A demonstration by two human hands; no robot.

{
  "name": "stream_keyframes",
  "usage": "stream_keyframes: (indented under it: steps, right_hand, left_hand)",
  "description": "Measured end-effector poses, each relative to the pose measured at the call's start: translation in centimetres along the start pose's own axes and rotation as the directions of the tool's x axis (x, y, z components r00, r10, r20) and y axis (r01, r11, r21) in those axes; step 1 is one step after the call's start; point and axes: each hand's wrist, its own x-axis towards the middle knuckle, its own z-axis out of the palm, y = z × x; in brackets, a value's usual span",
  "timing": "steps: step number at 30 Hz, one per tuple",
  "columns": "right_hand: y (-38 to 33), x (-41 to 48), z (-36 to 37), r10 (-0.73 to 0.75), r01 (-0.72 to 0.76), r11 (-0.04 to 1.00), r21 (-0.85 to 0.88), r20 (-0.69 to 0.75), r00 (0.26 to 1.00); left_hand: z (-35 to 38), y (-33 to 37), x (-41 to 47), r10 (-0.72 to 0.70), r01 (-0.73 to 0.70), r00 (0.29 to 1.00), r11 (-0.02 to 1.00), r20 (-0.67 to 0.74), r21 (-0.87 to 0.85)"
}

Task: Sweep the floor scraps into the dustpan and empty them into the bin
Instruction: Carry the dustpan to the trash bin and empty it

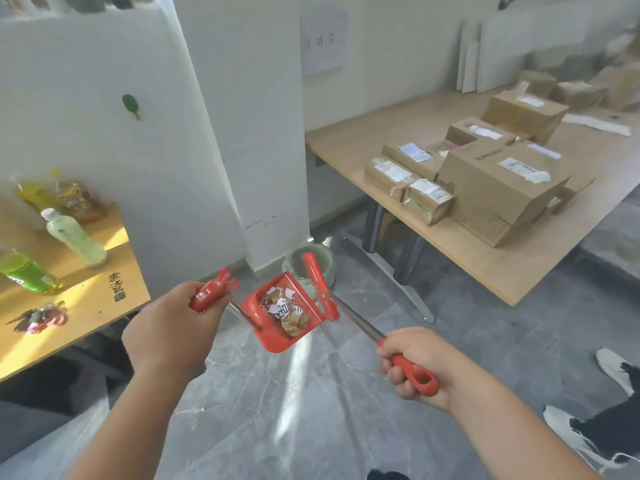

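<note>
Both grips are closed: left hand (173, 327) on the dustpan (282, 315) handle, right hand (414, 362) on the broom (320, 287). Scraps (285, 311) sit mid-frame; keep the pan level until over the bin (306, 263), then tip slowly.

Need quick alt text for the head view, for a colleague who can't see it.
The left hand holds a red dustpan full of scraps near a grey bin; the right hand grips a red broom.
</note>
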Motion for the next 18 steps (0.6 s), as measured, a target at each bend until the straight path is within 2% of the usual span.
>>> stream_keyframes:
  steps: [18]
  right_hand:
    - [-13.2,9.8,-6.6,0.009,-0.008,1.000,-0.014,0.078,0.997]
  left_hand:
    - [8.6,9.4,13.1,0.110,-0.100,0.988,0.991,-0.110,0.093]
